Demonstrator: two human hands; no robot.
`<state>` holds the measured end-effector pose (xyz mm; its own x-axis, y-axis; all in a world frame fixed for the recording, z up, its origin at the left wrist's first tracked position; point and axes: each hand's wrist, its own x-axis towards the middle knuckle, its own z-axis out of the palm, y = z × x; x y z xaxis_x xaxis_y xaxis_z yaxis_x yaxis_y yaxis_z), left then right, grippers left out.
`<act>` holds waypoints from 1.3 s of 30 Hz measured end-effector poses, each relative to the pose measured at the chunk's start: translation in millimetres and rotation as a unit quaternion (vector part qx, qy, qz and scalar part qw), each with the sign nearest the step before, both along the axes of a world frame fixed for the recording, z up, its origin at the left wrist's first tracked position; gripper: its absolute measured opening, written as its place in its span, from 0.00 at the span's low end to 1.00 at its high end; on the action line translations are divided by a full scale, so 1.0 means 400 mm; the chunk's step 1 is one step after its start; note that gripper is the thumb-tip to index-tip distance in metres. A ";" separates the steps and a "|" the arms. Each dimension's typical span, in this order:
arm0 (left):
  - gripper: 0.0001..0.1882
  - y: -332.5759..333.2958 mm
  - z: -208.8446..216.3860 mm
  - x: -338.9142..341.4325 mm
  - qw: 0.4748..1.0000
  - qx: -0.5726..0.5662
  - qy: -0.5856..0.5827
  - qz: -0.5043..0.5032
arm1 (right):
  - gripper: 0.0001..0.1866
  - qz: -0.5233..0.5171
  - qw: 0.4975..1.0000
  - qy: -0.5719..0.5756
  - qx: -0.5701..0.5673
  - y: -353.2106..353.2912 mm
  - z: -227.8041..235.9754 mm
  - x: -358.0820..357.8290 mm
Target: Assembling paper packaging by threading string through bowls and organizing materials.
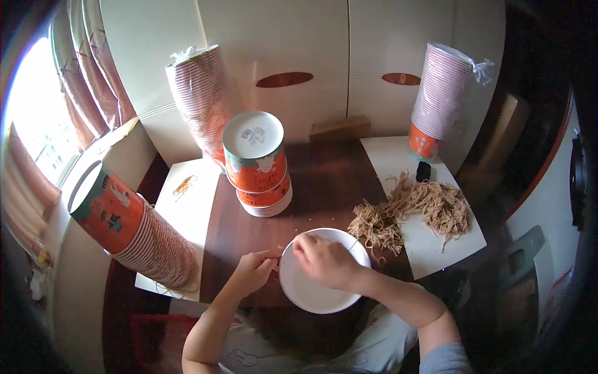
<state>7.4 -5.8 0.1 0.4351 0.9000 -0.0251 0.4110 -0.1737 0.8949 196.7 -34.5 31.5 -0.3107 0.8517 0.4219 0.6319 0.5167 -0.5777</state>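
Right hand [327,260] over white bucket [321,298], left hand [253,273] beside it; both grips curled, cannot tell if pinching.

White tub [324,297] sits at table [336,181] near edge, left hand [254,274] by its left rim, right hand [325,260] curled over its mouth, tan strings [439,210] toward right edge, bucket stack [156,240] at left edge.

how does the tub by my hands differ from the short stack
The tub turns its open mouth up; the short stack has a closed base on top. The tub shows its white inside, the stack its orange printed sides. The right hand is over the tub; no hand touches the stack. Both are round.
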 end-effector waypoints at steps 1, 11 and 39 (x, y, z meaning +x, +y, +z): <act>0.13 0.000 0.000 0.001 1.000 -0.020 -0.016 -0.008 | 0.06 -0.013 0.999 -0.041 0.001 -0.005 -0.017 -0.009; 0.13 -0.011 0.007 0.004 0.998 -0.054 0.045 0.003 | 0.07 0.005 0.993 -0.105 -0.060 0.002 -0.061 -0.012; 0.12 -0.012 0.011 0.007 0.998 -0.029 0.047 -0.021 | 0.06 -0.034 0.991 -0.132 0.011 0.005 -0.069 -0.028</act>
<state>10.2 -10.8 4.3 0.4664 0.8766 -0.1184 0.4867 -0.1425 0.8619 185.6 -32.5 4.0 -0.3548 0.8661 0.3521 0.7938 0.4780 -0.3760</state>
